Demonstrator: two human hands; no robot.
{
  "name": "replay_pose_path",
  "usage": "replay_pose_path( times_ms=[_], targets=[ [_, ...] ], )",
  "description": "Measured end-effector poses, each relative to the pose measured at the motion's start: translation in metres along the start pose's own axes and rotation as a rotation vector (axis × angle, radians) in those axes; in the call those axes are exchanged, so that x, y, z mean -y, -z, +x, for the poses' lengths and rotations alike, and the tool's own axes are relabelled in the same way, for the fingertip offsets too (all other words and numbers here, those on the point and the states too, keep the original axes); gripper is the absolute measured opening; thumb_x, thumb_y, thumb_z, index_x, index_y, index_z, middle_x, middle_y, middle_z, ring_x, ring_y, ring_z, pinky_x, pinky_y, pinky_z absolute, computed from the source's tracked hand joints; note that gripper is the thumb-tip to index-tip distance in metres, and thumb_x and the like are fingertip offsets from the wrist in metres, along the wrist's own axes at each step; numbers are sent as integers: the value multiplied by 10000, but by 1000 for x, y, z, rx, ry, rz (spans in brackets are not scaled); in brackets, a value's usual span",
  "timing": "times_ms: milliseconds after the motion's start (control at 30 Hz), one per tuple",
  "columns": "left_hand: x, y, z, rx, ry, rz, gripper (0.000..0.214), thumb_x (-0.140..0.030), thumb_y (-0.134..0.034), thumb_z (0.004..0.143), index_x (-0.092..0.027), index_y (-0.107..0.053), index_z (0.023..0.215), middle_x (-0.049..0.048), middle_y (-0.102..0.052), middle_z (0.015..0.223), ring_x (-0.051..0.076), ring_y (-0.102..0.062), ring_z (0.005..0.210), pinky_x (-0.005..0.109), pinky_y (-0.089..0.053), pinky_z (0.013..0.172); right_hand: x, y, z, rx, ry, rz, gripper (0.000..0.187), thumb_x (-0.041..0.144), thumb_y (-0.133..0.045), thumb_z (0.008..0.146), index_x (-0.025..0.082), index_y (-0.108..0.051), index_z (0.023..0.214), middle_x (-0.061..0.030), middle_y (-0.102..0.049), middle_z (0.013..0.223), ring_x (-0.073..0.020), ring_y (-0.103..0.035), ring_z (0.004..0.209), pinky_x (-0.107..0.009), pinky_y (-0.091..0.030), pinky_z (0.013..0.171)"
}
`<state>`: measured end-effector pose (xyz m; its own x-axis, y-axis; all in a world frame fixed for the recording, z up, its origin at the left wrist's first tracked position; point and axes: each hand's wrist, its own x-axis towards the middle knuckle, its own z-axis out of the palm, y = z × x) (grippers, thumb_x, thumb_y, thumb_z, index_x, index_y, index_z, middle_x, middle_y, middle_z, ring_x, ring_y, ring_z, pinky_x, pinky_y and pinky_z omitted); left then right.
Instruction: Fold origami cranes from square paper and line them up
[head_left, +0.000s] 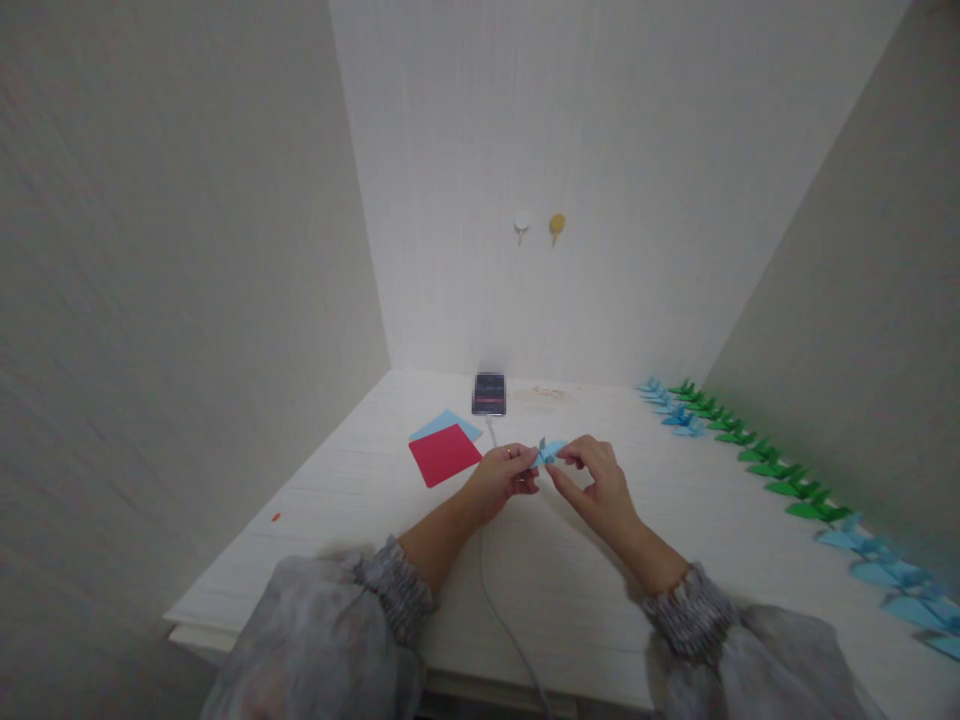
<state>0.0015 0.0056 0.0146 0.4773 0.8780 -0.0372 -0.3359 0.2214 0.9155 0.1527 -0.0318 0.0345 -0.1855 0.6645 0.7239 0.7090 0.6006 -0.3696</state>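
Item: small light-blue folded paper figure (pixel 549 452) — it was held just above the middle of the white table (pixel 360 540), pinched between the fingertips of the left hand (pixel 504 480) and the right hand (pixel 596 490), both closed narrowly on it.

Step, as judged: late, fine shaping of a fold; a further crease would call for a light, steady pinch.

Nearby lay a red paper square (pixel 444 454) and a phone (pixel 489 393); a row of folded figures (pixel 772 470) stood along the right wall.

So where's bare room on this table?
Bare: the white table's near-left, short of the red paper square, and between the right hand and the green-and-blue folded-paper row. Crowded: around the dark phone and where left hand and right pinch the small blue paper fold.
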Motion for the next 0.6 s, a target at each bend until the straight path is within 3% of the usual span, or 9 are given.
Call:
replay_pose_path(
  times_ms=[133,300,600],
  targets=[
    [2,-1,1,43,12,1,333,-435,-586,633,-116,-521,706,6,-513,643,52,-469,517,221,-431,567,-4,-3,0,-37,10,-62,88,230,-497,745,193,-498,665,5,-491,598,-134,-446,588,-294,-317,645],
    [4,2,1,53,19,101,310,-406,-609,618,-120,-514,693,11,-545,664,53,-478,491,235,-433,554,-8,-3,-2,-119,-83,-97,115,249,-505,739,195,-488,639,10,-491,571,-132,-432,556,-288,-326,632],
    [10,-4,4,31,35,150,312,-362,-677,540,-113,-499,604,-10,-525,576,50,-467,469,217,-421,532,-15,-1,-5,-89,-138,-70,99,264,-512,724,203,-513,647,14,-495,563,-133,-443,552,-281,-326,626]
  ],
)
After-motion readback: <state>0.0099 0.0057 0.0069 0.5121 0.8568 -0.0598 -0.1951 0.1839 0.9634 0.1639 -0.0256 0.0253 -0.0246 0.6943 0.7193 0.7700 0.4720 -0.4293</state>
